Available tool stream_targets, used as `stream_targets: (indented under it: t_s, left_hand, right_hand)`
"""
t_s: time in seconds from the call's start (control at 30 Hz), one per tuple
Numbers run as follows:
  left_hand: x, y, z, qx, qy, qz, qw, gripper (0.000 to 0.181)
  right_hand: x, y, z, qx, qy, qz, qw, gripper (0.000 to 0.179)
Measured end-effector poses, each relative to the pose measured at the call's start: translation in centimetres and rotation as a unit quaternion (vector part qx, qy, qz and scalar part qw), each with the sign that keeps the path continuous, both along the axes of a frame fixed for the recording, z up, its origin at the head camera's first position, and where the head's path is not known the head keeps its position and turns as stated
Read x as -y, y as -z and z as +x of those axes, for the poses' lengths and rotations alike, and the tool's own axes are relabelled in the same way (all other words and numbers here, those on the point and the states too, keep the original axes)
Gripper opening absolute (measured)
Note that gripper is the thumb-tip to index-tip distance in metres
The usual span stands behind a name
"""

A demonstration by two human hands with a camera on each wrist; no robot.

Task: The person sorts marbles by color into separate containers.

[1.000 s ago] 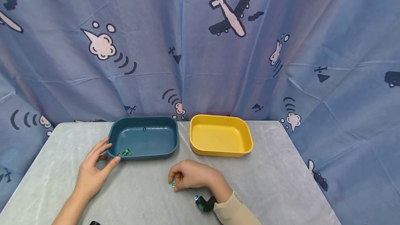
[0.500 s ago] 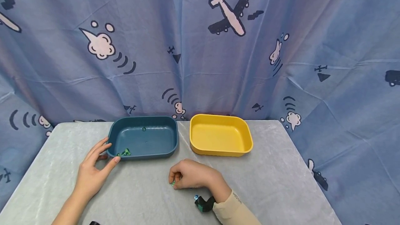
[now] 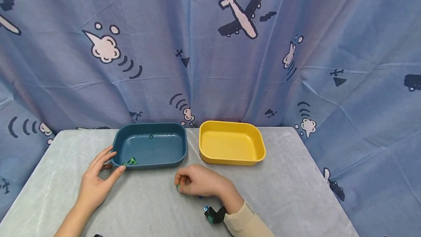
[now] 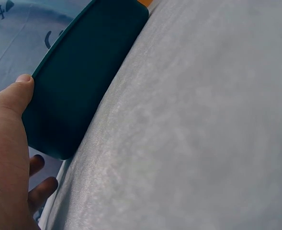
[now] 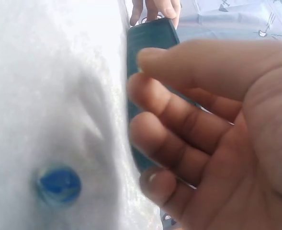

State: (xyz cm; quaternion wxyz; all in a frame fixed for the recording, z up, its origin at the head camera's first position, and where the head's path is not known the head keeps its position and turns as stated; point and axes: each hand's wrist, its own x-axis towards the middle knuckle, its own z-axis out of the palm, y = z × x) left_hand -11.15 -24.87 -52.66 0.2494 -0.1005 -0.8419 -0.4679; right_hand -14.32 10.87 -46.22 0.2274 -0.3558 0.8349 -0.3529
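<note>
My right hand [image 3: 202,180] pinches a small green marble [image 3: 178,186] between thumb and forefinger, just above the cloth in front of the bins. The right wrist view shows its other fingers curled, and the held marble mostly hidden. Beside that hand a clear and blue marble [image 5: 60,186] lies on the cloth. At the left end of a teal bin [image 3: 154,164] is my left hand [image 3: 96,185], fingers extended and thumb touching the rim near the front corner. Several green marbles [image 3: 132,161] sit in the bin's front left corner, and another green marble [image 3: 151,136] lies near its back wall.
A yellow bin [image 3: 232,162] stands right of the teal one. Pale cloth covers the table [image 3: 289,193]. Behind hangs a blue curtain [image 3: 210,65] printed with planes. A black wrist-worn device [image 3: 216,216] shows under the right wrist.
My right hand has lifted slightly and shifted a little left and away from me, carrying the green marble up off the cloth. My left hand stays at the teal bin.
</note>
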Motion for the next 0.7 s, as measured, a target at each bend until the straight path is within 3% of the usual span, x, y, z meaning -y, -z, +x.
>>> stream_targets:
  t_s: [0.13,0.4,0.7]
  left_hand:
    - [0.07,0.06,-0.06,-0.003,0.004,0.001,1.0,0.064]
    - [0.04,0.03,0.0,-0.006,0.005,0.001,1.0,0.064]
    - [-0.06,-0.11,0.13,-0.007,0.002,-0.002,1.0,0.063]
  right_hand:
    - [-0.02,-0.48,-0.01,0.0,0.016,-0.032,0.9994,0.01]
    - [-0.18,-0.94,-0.13,-0.041,0.041,-0.074,0.9956,0.013]
    - [-0.13,-0.93,-0.44,-0.07,0.094,-0.125,0.9852,0.01]
